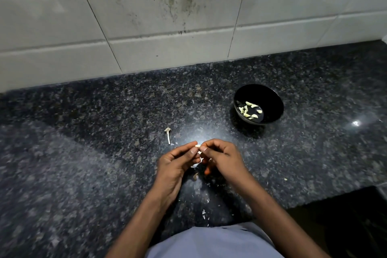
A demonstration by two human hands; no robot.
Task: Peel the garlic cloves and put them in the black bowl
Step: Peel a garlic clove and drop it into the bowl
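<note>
You're mid-peel: your left hand (178, 161) pinches one garlic clove (197, 146) at its fingertips, and your right hand (219, 156) pinches the same clove from the other side, thumb and forefinger curled on it, both hands held above the granite counter (104, 132). Keep the left pinch firm and steady, work the right thumbnail under the loose skin at the tip and strip it along the clove, not across; I'd judge the clove small and slippery, so don't squeeze hard or it may pop out. A pale bit of skin (195, 165) hangs just below your fingers. The black bowl (258, 104) sits well beyond and to the right of your right hand, so drop the clove there once it's bare. Counts: one clove in hand, one bowl, roughly a dozen peeled cloves (250, 110) inside it (too small to count exactly), one bare garlic stem (168, 135) just beyond your left hand, several skin scraps (204, 212) scattered between your forearms.
</note>
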